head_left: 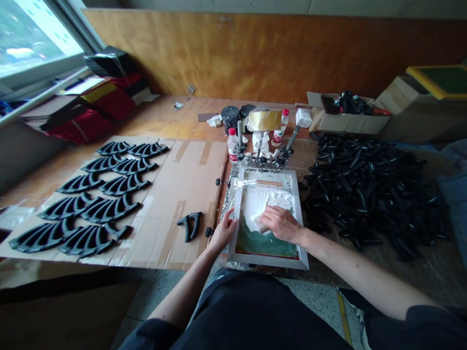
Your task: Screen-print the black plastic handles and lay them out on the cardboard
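Note:
A silver-framed printing screen (302, 228) lies flat in front of me, with green mesh and white ink spread over its far half. My right hand (280, 222) rests on the mesh, fingers closed on a white squeegee (260, 222) smeared with ink. My left hand (224, 231) grips the left edge of the screen frame. A single black curved plastic part (190, 224) lies on the cardboard just left of the screen.
Several black curved parts (91, 199) lie in rows on a cardboard sheet (182, 180) at the left. A big heap of black parts (368, 189) fills the right. Bottles (232, 144), ink tubs (230, 116) and a tape roll (264, 119) stand behind the screen. Cardboard boxes (346, 121) sit far right.

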`<state>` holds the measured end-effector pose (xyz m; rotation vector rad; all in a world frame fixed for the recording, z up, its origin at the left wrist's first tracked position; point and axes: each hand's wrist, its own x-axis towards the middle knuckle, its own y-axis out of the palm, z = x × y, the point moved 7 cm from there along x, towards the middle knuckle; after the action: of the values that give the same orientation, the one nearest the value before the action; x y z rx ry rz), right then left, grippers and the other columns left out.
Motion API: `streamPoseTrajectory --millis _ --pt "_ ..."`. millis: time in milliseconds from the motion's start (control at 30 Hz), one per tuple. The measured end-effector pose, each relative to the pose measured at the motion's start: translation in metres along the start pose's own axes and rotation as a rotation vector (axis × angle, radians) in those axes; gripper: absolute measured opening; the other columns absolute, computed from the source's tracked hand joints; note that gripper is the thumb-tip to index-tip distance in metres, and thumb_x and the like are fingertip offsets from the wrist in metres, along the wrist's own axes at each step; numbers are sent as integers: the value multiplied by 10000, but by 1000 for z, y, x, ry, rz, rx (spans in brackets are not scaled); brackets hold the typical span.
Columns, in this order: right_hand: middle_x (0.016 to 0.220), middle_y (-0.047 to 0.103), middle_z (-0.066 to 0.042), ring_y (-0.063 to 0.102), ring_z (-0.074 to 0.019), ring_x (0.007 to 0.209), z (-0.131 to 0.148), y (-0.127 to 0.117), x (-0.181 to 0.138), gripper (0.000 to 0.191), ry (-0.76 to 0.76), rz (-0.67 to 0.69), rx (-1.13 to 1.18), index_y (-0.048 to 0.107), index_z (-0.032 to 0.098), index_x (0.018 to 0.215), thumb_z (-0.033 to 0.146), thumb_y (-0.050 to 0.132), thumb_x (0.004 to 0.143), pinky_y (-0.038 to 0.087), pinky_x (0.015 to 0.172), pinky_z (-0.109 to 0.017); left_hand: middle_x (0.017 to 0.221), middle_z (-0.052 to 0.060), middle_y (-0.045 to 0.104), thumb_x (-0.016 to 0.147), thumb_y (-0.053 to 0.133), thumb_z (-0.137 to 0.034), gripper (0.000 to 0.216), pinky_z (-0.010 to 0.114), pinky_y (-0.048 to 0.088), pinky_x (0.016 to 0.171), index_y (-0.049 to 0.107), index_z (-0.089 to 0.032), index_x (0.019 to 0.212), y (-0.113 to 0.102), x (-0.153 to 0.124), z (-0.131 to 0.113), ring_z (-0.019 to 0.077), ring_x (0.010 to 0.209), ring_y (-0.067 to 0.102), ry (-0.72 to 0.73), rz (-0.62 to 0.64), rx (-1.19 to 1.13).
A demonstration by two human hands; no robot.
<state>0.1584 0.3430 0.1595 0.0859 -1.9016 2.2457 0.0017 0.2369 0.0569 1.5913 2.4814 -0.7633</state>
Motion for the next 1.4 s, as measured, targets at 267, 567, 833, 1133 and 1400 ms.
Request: streamPoseTrajectory --millis 267,567,833,1133,1400 --pt "818 624 -54 521 -215 855 -7 -8 2 141 80 -98 29 632 190 833 93 530 831 377 725 -315 749 -15 562 850 502 -533 610 230 371 571 434 -249 1385 0 1 4 125 607 488 -27 -2 -56" --pt "841 653 -40 564 -217 845 -21 -18 26 179 212 -142 64 656 217 1004 296 660 843 433 726 -317 658 -44 512 837 540 -512 649 220 323 524 397 -246 1411 -8 -7 -18 105 539 422 -29 38 -87" --pt "837 669 -43 605 -190 703 -167 -104 -22 340 760 -574 217 628 213 1151 410 511 899 470 691 -332 857 37 650 854 385 -681 602 246 419 551 590 -229 1194 -39 -21 -106 148 645 555 24 33 -465" --pt "933 642 -79 575 -235 922 -84 34 -46 239 672 -155 167 616 190 801 425 655 812 459 840 -367 1065 73 651 873 444 -600 529 240 505 651 507 -223 1239 -40 3 -179 153 832 631 281 -104 -767" --pt "868 628 -98 533 -260 914 9 32 -11 102 680 -139 157 546 186 868 262 512 926 443 807 -368 1075 130 666 833 534 -602 515 301 521 672 564 -174 1116 77 -66 -49 214 887 640 -363 296 -791"
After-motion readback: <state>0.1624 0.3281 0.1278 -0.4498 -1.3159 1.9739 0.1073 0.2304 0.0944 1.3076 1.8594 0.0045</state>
